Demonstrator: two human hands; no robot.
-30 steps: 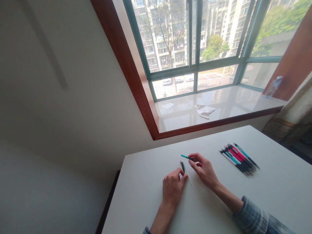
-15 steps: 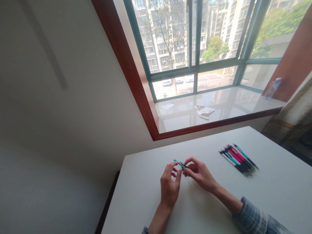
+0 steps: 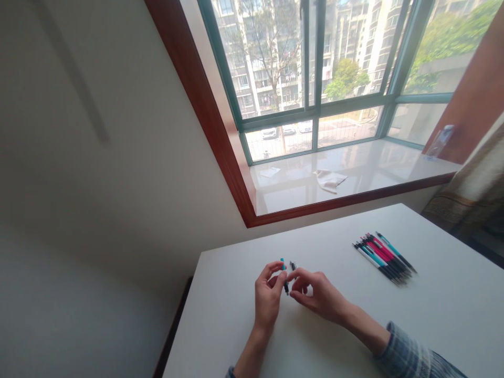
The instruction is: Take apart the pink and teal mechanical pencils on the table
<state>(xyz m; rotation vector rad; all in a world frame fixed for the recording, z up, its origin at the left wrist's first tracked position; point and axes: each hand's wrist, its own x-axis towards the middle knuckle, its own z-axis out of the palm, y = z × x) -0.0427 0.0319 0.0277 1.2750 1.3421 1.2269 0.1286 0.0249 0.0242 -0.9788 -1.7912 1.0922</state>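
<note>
My left hand [image 3: 268, 296] is closed, thumb and fingers pinching a short teal-and-black pen barrel [image 3: 286, 288]. The barrel stands nearly upright, its teal end at the top and its dark tip pointing down. Part of it is hidden behind the fingers. My right hand [image 3: 321, 296] is close on the right side, thumb and index finger apart around the lower end of the barrel. Whether a fingertip touches it I cannot tell. Just behind the right index finger lies a black-and-silver pen piece [image 3: 293, 266], partly covered by that hand.
On the right of the white table [image 3: 228, 315] a row of several pens [image 3: 381, 257] in white, teal, pink and black lies side by side. A window sill [image 3: 291, 194] with a crumpled cloth [image 3: 331, 180] runs behind the table. A curtain [image 3: 452, 194] hangs at the right.
The teal-and-black barrel has turned from lying slanted between both hands to nearly upright in my left hand. My right fingers have come off it and spread, moving slightly down and left.
</note>
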